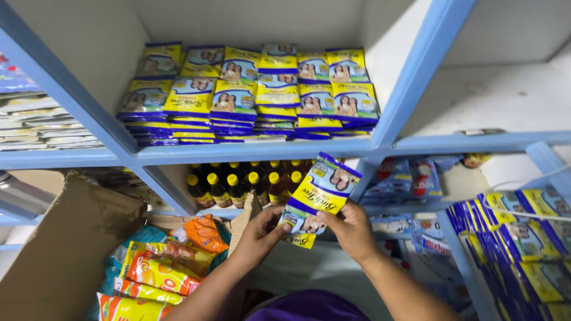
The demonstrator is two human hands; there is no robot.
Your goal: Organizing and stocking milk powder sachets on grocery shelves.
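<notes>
Both my hands hold a small stack of yellow-and-blue sachet packets [318,193] in front of a blue-framed shelf unit. My left hand [260,233] grips the stack's lower left corner from below. My right hand [350,229] pinches its lower right edge. On the shelf above, several piles of the same yellow-and-blue packets [250,92] lie in rows, filling most of the compartment.
Dark bottles with yellow caps [238,184] stand on the lower shelf behind the stack. An open cardboard box [71,244] at the left holds orange and yellow snack packs [160,270]. More packets [523,238] fill the right compartments. A blue shelf rail [238,150] runs across.
</notes>
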